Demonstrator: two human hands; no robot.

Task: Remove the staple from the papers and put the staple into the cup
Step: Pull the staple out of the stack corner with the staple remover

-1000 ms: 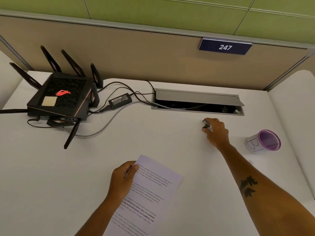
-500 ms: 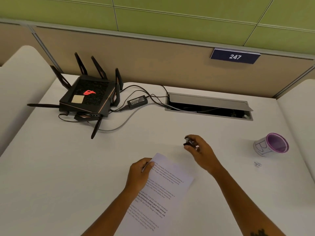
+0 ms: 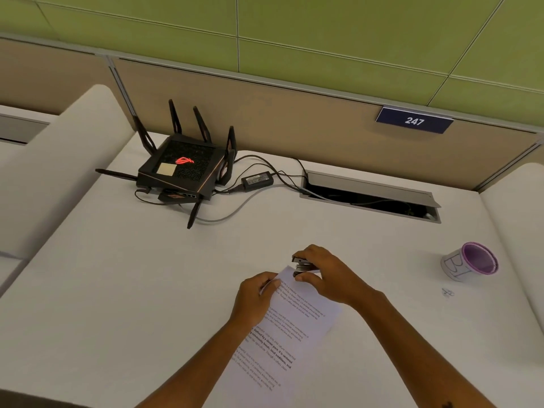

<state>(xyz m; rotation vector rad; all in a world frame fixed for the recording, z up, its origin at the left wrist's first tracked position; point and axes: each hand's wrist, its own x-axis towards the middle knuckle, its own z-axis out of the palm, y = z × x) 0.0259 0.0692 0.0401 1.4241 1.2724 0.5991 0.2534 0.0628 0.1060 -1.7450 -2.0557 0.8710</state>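
Note:
The printed papers (image 3: 290,334) lie at a slant on the white desk (image 3: 117,290), near its front middle. My left hand (image 3: 256,295) presses down on their upper left edge, thumb and fingers pinching the sheets. My right hand (image 3: 326,273) grips a small black staple remover (image 3: 301,264), whose jaws sit at the papers' top corner. The staple itself is too small to make out. The white cup (image 3: 468,262) with a purple rim and handwritten letters lies tipped on its side at the right.
A black router (image 3: 182,172) with antennas, its power brick (image 3: 257,180) and cables occupy the back left. An open cable hatch (image 3: 371,192) sits at the back of the desk. A small scribble mark (image 3: 448,293) lies below the cup. Padded dividers flank both sides.
My right hand carried the staple remover from near the cable hatch back to the papers' top corner. The head view swung left and down. My left hand stayed on the papers.

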